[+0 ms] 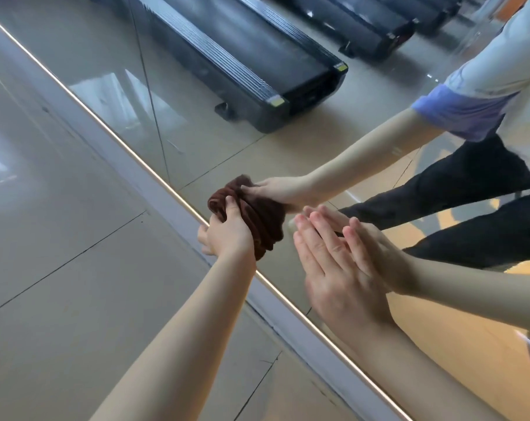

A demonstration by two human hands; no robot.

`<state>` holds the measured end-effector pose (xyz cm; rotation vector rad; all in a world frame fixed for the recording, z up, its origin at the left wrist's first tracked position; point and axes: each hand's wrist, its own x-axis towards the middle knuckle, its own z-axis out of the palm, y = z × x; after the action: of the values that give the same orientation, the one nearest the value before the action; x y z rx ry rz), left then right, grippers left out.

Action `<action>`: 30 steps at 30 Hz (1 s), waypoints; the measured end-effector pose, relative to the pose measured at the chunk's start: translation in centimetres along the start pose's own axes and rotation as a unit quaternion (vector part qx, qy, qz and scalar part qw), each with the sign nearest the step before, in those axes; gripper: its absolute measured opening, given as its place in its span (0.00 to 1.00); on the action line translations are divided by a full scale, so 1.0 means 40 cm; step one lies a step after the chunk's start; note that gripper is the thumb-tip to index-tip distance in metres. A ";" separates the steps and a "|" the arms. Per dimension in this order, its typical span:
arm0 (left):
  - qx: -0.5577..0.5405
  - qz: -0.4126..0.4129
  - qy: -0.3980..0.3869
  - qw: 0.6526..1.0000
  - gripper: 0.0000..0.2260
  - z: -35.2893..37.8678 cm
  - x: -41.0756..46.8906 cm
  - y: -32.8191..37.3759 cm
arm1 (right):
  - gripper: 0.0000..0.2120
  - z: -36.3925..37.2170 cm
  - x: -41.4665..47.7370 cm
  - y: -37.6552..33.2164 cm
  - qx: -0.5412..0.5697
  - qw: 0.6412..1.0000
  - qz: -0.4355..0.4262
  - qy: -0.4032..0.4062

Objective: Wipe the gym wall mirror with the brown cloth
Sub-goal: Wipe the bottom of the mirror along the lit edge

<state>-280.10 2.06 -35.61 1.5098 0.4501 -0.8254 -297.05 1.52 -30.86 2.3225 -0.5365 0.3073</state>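
Observation:
The wall mirror (227, 147) fills the upper right of the view, and its lower edge runs diagonally across the frame. My left hand (227, 235) grips the bunched brown cloth (259, 218) and holds it against the glass just above that lower edge. My right hand (333, 268) lies flat on the mirror to the right of the cloth, fingers straight and together. Both hands and the cloth show again as reflections in the glass.
A pale metal strip (130, 153) borders the mirror's bottom edge, with beige floor tiles (75, 268) beside it. A vertical seam (151, 101) divides the mirror panels. Black treadmills (257, 71) and my own legs and sleeve appear only as reflections.

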 end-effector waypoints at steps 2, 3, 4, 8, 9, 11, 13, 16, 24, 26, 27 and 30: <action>-0.005 0.000 -0.049 0.999 0.14 -0.009 -0.003 0.006 | 0.23 0.003 0.014 -0.007 0.003 1.000 0.003 -0.003; -0.020 -0.005 -0.066 0.998 0.11 -0.009 -0.002 0.012 | 0.23 0.003 0.021 -0.010 0.006 1.000 0.006 -0.002; -0.030 -0.007 -0.065 0.997 0.10 -0.008 0.001 0.024 | 0.23 0.002 0.028 -0.014 0.008 1.000 0.009 -0.001; -0.034 0.015 -0.023 0.999 0.15 0.002 0.057 0.082 | 0.23 0.000 0.057 -0.022 0.018 1.000 0.009 -0.008; -0.028 0.022 -0.026 0.999 0.15 0.006 0.062 0.082 | 0.23 0.000 0.061 -0.023 0.020 1.000 0.009 -0.007; -0.014 0.054 -0.060 0.997 0.13 0.006 0.051 0.048 | 0.23 0.000 0.065 -0.026 0.017 1.000 0.013 -0.002; 0.002 0.079 -0.110 0.991 0.12 -0.001 0.004 0.010 | 0.24 0.001 0.067 -0.029 0.014 1.000 0.016 0.004; -0.005 0.092 -0.058 0.994 0.09 0.013 0.021 0.040 | 0.23 0.002 0.077 -0.032 0.015 1.000 0.013 0.000; -0.015 0.100 -0.148 0.984 0.14 -0.009 0.036 0.017 | 0.23 0.018 0.089 -0.054 0.017 1.000 0.019 -0.003; 0.006 0.125 -0.177 0.976 0.13 -0.019 0.006 0.006 | 0.23 0.020 0.100 -0.062 0.019 1.000 0.017 -0.009; 0.010 0.133 -0.144 0.981 0.10 -0.011 0.024 0.019 | 0.22 0.021 0.108 -0.064 0.018 1.000 0.013 -0.012; 0.015 0.128 -0.059 0.990 0.05 0.002 0.126 0.098 | 0.22 0.026 0.128 -0.064 0.018 1.000 0.007 -0.012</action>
<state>-273.97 0.48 -36.55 1.5004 0.1509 -0.7163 -291.28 0.97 -31.25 2.3608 -0.5636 0.2977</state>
